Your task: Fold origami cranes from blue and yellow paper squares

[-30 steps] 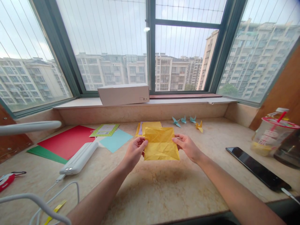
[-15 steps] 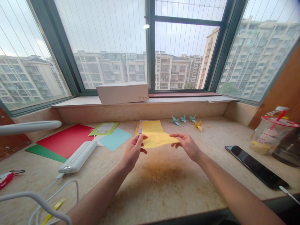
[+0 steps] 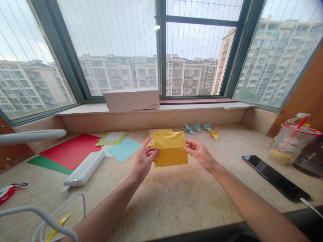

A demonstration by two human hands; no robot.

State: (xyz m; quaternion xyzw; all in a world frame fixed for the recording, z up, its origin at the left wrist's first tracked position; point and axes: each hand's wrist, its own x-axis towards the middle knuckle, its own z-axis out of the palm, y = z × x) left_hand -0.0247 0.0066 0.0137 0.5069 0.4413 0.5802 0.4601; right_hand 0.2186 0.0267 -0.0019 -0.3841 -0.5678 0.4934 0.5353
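Note:
A creased sheet of yellow paper [image 3: 171,156] is held up above the counter, its upper part wrinkled and its lower part flatter. My left hand [image 3: 144,157] pinches its left edge between thumb and fingers. On the opposite edge, my right hand [image 3: 199,154] grips it the same way. Behind the sheet lies a stack of yellow and purple papers [image 3: 150,133], partly hidden by it. Further back to the right stand several folded paper cranes, among them a blue crane [image 3: 189,129] and a yellow crane [image 3: 214,134].
To the left lie red paper [image 3: 72,149], light blue paper [image 3: 124,149] and a white power bank [image 3: 84,168] with a cable. A black phone [image 3: 275,178] and a plastic cup [image 3: 287,144] are on the right. A white box [image 3: 132,101] sits on the sill.
The yellow sheet has tilted from nearly edge-on to facing me, so more of its creased surface shows. Both hands keep hold of its sides and have moved little.

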